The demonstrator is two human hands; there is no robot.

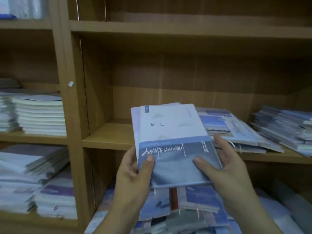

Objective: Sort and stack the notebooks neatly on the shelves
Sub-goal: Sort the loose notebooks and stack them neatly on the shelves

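Notebooks (170, 132) point lengthwise toward the bare left end of the middle shelf (108, 137); left hand (135, 173) and right hand (224, 168) pinch their near corners, thumbs on top.

- Dim indoor light with a cool, bluish cast makes the wooden shelves (185, 29) look muddy brown.
- The light comes from the front and above, so the upper back of each compartment sinks into shadow.
- The white cover of the held notebook (170, 124) is the brightest patch and slightly washed out.
- The stacks (25, 183) at lower left and the pile (194, 210) at the bottom are smeared and soft.
- Wide-angle distortion bows the boards and tilts the upright post (64, 81) toward the edges.
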